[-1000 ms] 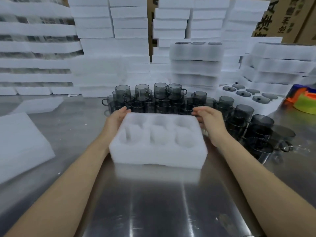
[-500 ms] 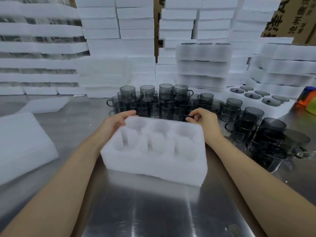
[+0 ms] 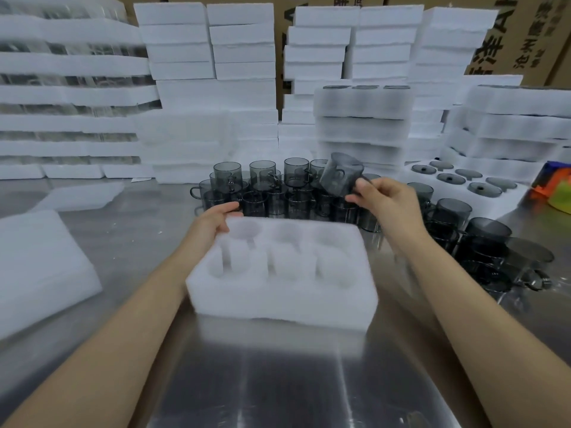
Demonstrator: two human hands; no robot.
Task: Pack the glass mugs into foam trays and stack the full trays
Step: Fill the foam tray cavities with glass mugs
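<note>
Steel table (image 3: pixel 278 381), printed cardboard boxes (image 3: pixel 509 35) behind, bright plastic item (image 3: pixel 559 197) right

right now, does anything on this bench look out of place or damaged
Nothing looks broken or spilled. The white six-pocket foam tray sits slightly askew on the shiny steel table, the left hand holding its far corner. The right hand holds one smoky grey glass mug tilted above the other mugs.
</note>
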